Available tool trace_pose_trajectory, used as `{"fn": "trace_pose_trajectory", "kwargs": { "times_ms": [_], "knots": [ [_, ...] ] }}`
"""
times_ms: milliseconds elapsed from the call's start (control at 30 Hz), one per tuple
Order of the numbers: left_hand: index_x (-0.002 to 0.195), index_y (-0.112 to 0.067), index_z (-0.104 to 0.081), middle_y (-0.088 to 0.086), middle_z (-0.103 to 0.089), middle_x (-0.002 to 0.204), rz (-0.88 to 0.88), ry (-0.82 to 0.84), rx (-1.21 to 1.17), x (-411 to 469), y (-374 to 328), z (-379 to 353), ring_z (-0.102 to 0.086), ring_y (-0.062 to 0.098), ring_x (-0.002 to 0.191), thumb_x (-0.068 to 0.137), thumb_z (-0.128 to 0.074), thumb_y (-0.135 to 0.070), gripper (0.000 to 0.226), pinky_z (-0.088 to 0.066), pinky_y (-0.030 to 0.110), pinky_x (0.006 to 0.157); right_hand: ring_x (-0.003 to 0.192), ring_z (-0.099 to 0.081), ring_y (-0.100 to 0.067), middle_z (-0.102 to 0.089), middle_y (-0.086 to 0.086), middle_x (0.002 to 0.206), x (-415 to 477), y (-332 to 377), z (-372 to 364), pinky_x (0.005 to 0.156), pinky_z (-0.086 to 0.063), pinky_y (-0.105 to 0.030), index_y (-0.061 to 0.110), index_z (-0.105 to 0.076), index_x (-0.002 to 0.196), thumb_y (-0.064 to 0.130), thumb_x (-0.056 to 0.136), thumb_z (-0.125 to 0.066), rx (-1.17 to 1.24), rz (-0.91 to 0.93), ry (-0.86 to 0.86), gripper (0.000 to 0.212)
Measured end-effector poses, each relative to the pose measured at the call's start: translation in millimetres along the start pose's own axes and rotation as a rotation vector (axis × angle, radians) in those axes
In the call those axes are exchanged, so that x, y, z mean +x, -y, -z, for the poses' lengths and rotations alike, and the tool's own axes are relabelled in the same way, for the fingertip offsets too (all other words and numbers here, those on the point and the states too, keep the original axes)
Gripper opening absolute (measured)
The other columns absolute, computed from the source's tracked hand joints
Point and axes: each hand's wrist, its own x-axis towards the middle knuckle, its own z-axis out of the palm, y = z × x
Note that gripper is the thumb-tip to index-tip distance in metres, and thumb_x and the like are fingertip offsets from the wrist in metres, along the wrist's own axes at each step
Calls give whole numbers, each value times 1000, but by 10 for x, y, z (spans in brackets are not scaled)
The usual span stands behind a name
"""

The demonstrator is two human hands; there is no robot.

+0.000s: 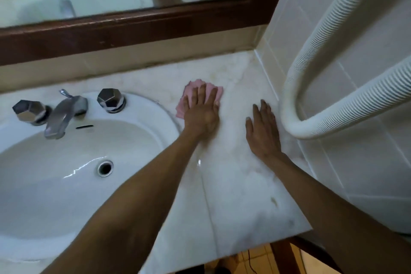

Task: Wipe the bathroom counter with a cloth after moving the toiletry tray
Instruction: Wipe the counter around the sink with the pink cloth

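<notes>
A small pink cloth (pixel 203 93), crumpled and flattened, is pressed onto the pale marble tabletop (pixel 240 184) just to the right of the sink rim, towards the back wall. It is covered for the most part by the left hand (pixel 201 110), which is laid palm down on it; the fingers (pixel 201 93) are held straight and slightly spread, flat on the fabric rather than curled round it. Pink edges are seen beyond the fingertips and along the left side of the hand.

The right hand (pixel 263 131) is laid palm down on the bare marble near the cloth but apart from it, close to the tiled side wall (pixel 367 162). Its fingers are extended and nearly together, and nothing is held in them.

To the left, a white oval ceramic sink (pixel 66 184) is set into the tabletop, with a round metal drain (pixel 105 168) in its bowl. At its back edge a grey metal faucet spout (pixel 62 115) is flanked by two faceted chrome knobs, one at the left (pixel 29 111) and one at the right (pixel 111 99).

Behind the tabletop, a mirror with a dark brown wooden frame (pixel 133 31) is mounted on the wall. At the right, a thick white ribbed hose (pixel 322 73) is looped in front of the white tiles, its lower bend hanging just beside the right hand. No toiletry tray is seen on the visible part of the tabletop.
</notes>
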Motion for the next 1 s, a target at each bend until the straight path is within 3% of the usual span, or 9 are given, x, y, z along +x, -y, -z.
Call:
{"fn": "trace_pose_trajectory", "kwargs": {
  "times_ms": [100,200,433,567,767,867,933,1000],
  "knots": [
    [163,-34,-9,2,1,171,-5,-48,-29,-408,-94,-88,7,25,158,108,-17,-47,57,10,51,124,151,-24,-35,-25,-23,162,327,176,-91,122,-19,-48,0,-39,149,25,104,-38,30,-50,-13,51],
    [162,-36,-9,1,0,171,-10,-48,-26,-248,17,-62,6,24,158,108,-18,-48,57,8,53,125,151,-22,-33,-26,-20,162,539,247,-166,123,-17,-50,5,-39,149,26,105,-38,16,-109,-32,49],
    [162,-34,-12,8,-5,171,297,-173,40,712,824,542,0,32,158,108,-17,-43,55,2,58,122,150,-27,-29,-33,-15,160,559,289,-226,123,-20,-48,10,-43,145,27,105,-38,-37,-133,-141,44],
    [163,-29,-12,11,-4,171,369,-168,44,849,584,436,2,32,158,108,-16,-42,57,3,61,122,149,-30,-29,-35,-15,159,568,327,-254,122,-21,-47,9,-45,144,27,104,-37,-70,-144,-181,44],
    [163,-32,-5,5,7,171,-115,12,63,1026,-174,150,13,29,157,107,-11,-49,59,8,60,123,146,-37,-28,-42,-13,156,569,253,-284,120,-27,-45,8,-49,142,22,104,-41,-42,-113,-263,41],
    [162,-38,-8,0,4,172,-407,106,130,661,-65,131,13,24,157,105,-6,-50,58,4,58,124,143,-41,-28,-44,-15,153,577,221,-296,118,-32,-44,4,-46,143,15,103,-43,70,-168,-337,42],
    [161,-42,-10,-6,-2,172,-451,101,150,440,251,216,8,19,158,106,-5,-50,56,0,54,126,143,-40,-28,-44,-15,153,567,227,-281,118,-32,-44,4,-45,143,14,102,-42,81,-200,-340,42],
    [160,-46,-8,-8,0,171,-367,89,168,449,578,381,8,18,158,106,-5,-50,54,1,51,126,143,-40,-27,-42,-13,154,563,238,-263,119,-29,-45,6,-45,142,15,102,-40,43,-212,-317,42]
  ]
}}
